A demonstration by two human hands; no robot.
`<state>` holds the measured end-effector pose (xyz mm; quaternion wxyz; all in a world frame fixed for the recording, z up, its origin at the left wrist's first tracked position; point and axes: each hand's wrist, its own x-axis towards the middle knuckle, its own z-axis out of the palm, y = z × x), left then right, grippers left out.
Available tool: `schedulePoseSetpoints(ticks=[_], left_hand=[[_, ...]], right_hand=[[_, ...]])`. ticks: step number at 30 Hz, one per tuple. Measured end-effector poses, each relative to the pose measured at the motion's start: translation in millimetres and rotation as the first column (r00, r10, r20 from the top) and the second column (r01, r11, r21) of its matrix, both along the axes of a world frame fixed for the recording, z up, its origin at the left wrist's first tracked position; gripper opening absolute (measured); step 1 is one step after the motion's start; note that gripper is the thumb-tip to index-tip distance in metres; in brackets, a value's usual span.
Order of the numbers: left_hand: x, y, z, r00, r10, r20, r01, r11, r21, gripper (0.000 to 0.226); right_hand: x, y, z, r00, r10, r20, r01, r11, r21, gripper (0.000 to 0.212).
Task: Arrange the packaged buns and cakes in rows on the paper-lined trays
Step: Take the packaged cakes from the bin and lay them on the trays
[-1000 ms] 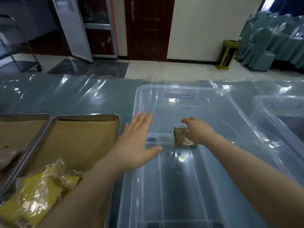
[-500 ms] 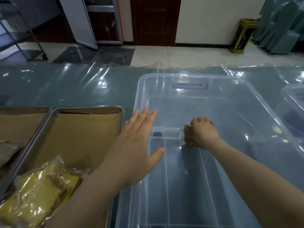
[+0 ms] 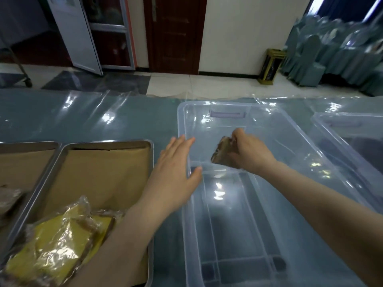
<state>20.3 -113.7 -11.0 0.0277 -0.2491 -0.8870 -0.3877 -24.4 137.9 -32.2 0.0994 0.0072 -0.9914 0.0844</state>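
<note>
Glossy plastic sheeting covered the blue tabletop [image 3: 83, 121] beyond both hands. The right hand [image 3: 251, 155] curled around a brown packaged bun [image 3: 221, 155], holding it tilted inside the clear bin [image 3: 180, 125]. Its fingers hid the packet's right side, and blur made the contents unreadable. The left hand [image 3: 176, 168] lay spread, fingers straight, holding nothing, over the bin's left rim; contact could not be told. Left of it sat the paper-lined tray [image 3: 103, 143]. Yellow packaged cakes [image 3: 51, 245] beside the left forearm were cut off by the frame.
</note>
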Motion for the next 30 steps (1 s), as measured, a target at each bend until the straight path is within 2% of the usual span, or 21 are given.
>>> schedulePoseSetpoints(ticks=[4,10,14,16,18,20,23,25,27,30], left_hand=[[11.0,-50.7,1.4,1.000,0.015,0.003,-0.015,0.999,0.032,0.066],[30.3,-169.7,6.6,0.999,0.027,-0.043,-0.022,0.995,0.098,0.067],[50.5,-265.9,4.4,0.998,-0.024,0.061,0.003,0.944,0.331,0.064],[60.2,-309.9,-5.1,0.985,-0.014,0.169,-0.073,0.864,0.499,0.050],[69.5,-351.0,-18.9,0.965,0.067,0.255,-0.212,0.769,0.602,0.038],[77.7,-390.1,-31.6,0.934,0.121,0.336,-0.319,0.706,0.632,0.029],[82.4,-440.3,-54.7,0.888,0.186,0.420,-0.424,0.686,0.592,0.024],[83.0,-466.4,-72.8,0.849,0.212,0.483,-0.495,0.637,0.591,0.017],[84.8,-487.8,-92.7,0.799,0.244,0.550,-0.578,0.565,0.589,0.009],[88.8,-512.3,-117.5,0.714,0.262,0.649,-0.682,0.467,0.563,0.011]], right_hand=[[32.8,-57.6,58.4,0.990,0.004,-0.141,-0.040,0.968,-0.247,0.046],[73.7,-199.6,113.6,0.936,0.031,-0.350,-0.142,0.945,-0.295,0.052],[84.8,-318.1,103.4,0.947,0.166,-0.276,-0.244,0.929,-0.279,0.053],[86.2,-370.3,85.2,0.945,0.230,-0.233,-0.294,0.908,-0.298,0.053],[87.4,-413.4,65.6,0.942,0.281,-0.184,-0.330,0.877,-0.349,0.053],[88.5,-452.5,44.4,0.929,0.347,-0.128,-0.368,0.843,-0.392,0.052],[91.5,-507.5,10.1,0.918,0.396,-0.021,-0.360,0.809,-0.464,0.056],[91.4,-537.3,-11.9,0.918,0.395,0.012,-0.337,0.797,-0.501,0.058],[90.6,-560.1,-33.1,0.920,0.392,0.009,-0.334,0.795,-0.506,0.064],[89.6,-582.6,-65.2,0.939,0.338,0.062,-0.271,0.840,-0.471,0.071]])
